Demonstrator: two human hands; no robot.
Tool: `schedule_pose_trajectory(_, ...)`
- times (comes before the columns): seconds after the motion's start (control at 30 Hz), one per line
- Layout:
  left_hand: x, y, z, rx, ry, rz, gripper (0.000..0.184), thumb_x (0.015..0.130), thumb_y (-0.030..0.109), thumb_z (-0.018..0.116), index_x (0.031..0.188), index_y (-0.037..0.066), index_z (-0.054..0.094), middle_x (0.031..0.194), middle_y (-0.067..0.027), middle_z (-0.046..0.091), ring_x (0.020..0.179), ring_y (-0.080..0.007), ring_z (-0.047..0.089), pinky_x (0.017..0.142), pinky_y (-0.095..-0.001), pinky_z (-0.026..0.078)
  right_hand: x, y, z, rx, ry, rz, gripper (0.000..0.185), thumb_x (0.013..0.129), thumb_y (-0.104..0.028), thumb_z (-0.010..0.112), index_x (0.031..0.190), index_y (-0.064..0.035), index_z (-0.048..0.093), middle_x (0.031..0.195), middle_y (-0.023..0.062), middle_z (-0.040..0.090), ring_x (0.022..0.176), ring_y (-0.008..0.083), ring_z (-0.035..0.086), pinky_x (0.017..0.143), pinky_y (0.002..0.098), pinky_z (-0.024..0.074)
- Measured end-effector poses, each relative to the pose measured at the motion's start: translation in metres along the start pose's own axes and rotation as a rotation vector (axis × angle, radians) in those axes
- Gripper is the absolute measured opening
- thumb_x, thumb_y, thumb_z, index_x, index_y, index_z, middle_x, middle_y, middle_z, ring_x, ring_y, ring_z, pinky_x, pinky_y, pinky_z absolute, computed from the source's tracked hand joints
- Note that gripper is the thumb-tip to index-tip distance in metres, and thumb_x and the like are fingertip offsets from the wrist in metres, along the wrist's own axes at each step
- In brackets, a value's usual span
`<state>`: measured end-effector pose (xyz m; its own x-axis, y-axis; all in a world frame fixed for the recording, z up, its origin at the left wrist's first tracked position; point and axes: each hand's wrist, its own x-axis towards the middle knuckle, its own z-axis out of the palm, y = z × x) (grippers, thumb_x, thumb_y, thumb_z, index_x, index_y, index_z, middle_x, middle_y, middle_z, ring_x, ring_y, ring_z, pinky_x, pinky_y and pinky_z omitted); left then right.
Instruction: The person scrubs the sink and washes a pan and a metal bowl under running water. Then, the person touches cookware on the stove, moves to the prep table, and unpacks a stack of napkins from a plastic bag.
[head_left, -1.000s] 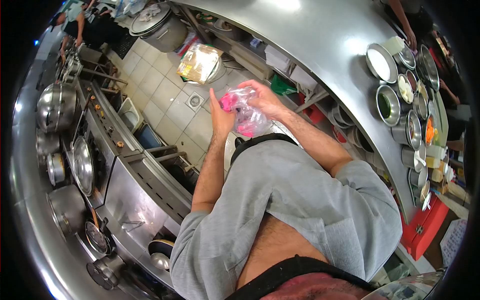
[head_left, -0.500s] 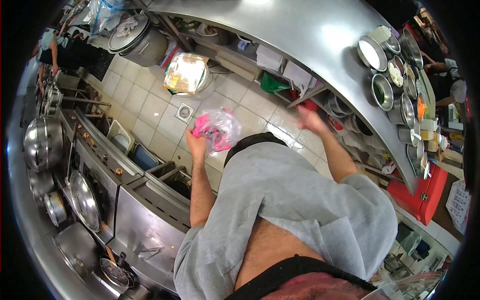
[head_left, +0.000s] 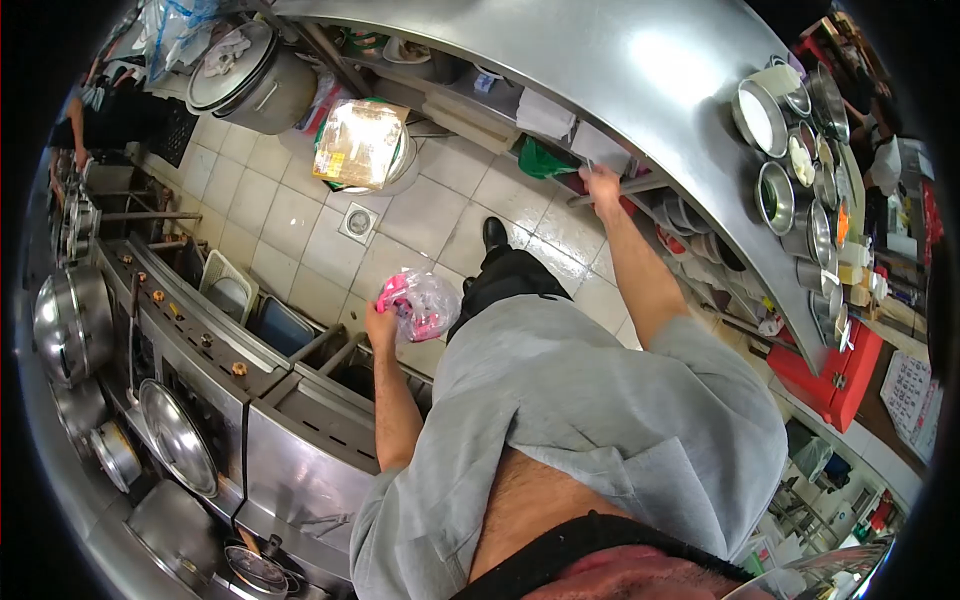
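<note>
My left hand (head_left: 381, 326) is closed on the gathered side of a clear plastic bag (head_left: 432, 306) with bright pink contents. It hangs over the tiled floor, left of my body; what the pink contents are, I cannot make out. My right hand (head_left: 602, 188) is stretched forward by the edge of the steel counter (head_left: 560, 35), its fingers loosely bent and apart, with nothing visible in them. Nearest to it are a green plastic bag (head_left: 543, 160) and white stacked sheets (head_left: 600, 147) on the shelf below. Whether it touches them, I cannot tell.
A cardboard piece (head_left: 360, 143) lies on a round bucket ahead. Beyond it stands a large lidded pot (head_left: 275, 95). Steel stove units (head_left: 300, 425) with pots run along the left. Metal bowls (head_left: 760, 118) of ingredients line the counter at right, above a red box (head_left: 835, 375). Other people stand at both far sides.
My right hand has moved forward to the shelf edge. The left hand with the bag has shifted slightly down and left in view. A black shoe now shows ahead of me.
</note>
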<state>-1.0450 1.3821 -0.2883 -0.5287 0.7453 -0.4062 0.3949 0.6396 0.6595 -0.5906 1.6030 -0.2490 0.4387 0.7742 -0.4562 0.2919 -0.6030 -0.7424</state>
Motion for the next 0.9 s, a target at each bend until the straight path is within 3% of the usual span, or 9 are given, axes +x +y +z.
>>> schedule_pose_trajectory(0.03,-0.002,0.001,-0.004,0.018,-0.010,-0.048,0.026,0.068,0.015,0.066,0.085,-0.003,0.057,0.078,-0.0176,0.061,0.074,-0.0285,0.059,0.071,-0.0377,0.045,0.059,0.023,0.026,0.091,0.155,0.016,0.045,0.072,-0.024,0.070,0.110,-0.0011,0.059,0.104,0.0159,0.063,0.098,0.0265,0.059,0.087,0.0336,0.0428)
schedule_pose_trajectory(0.13,-0.006,-0.003,-0.015,0.041,0.047,-0.143,0.027,0.066,0.016,0.067,0.084,-0.002,0.056,0.078,-0.0157,0.061,0.074,-0.0270,0.058,0.071,-0.0368,0.045,0.065,-0.056,0.039,-0.088,0.198,-0.122,0.043,0.078,-0.026,0.064,0.114,-0.0046,0.056,0.117,0.0139,0.058,0.112,0.0266,0.052,0.094,0.0346,0.0390)
schedule_pose_trajectory(0.3,-0.019,-0.011,-0.033,0.047,0.122,-0.271,0.025,0.065,0.014,0.068,0.082,0.000,0.056,0.077,-0.0139,0.060,0.073,-0.0248,0.057,0.071,-0.0356,0.045,0.125,-0.073,0.070,-0.316,0.306,-0.119,0.043,0.079,-0.026,0.063,0.116,-0.0048,0.055,0.118,0.0131,0.057,0.112,0.0261,0.051,0.095,0.0349,0.0388)
schedule_pose_trajectory(0.53,-0.033,0.001,-0.034,0.103,0.126,-0.372,0.023,0.066,0.013,0.068,0.081,0.000,0.055,0.076,-0.0117,0.060,0.072,-0.0228,0.057,0.070,-0.0345,0.045,0.158,-0.041,0.079,-0.327,0.324,-0.043,0.043,0.081,-0.025,0.061,0.118,-0.0051,0.053,0.119,0.0121,0.056,0.112,0.0252,0.050,0.095,0.0353,0.0384)
schedule_pose_trajectory(0.73,-0.009,0.029,-0.036,0.256,0.037,-0.332,0.026,0.068,0.014,0.068,0.086,-0.001,0.056,0.083,-0.0158,0.060,0.079,-0.0289,0.059,0.074,-0.0365,0.045,0.166,-0.025,0.073,-0.249,0.318,-0.035,0.043,0.082,-0.024,0.060,0.120,-0.0053,0.051,0.120,0.0113,0.055,0.112,0.0245,0.049,0.096,0.0356,0.0382)
schedule_pose_trajectory(0.9,0.017,0.040,-0.045,0.211,0.039,-0.257,0.027,0.069,0.014,0.068,0.087,-0.002,0.056,0.084,-0.0170,0.059,0.080,-0.0307,0.058,0.075,-0.0369,0.045,0.169,-0.021,0.069,-0.165,0.327,-0.031,0.043,0.083,-0.023,0.059,0.122,-0.0054,0.049,0.120,0.0106,0.054,0.113,0.0239,0.049,0.096,0.0358,0.0379)
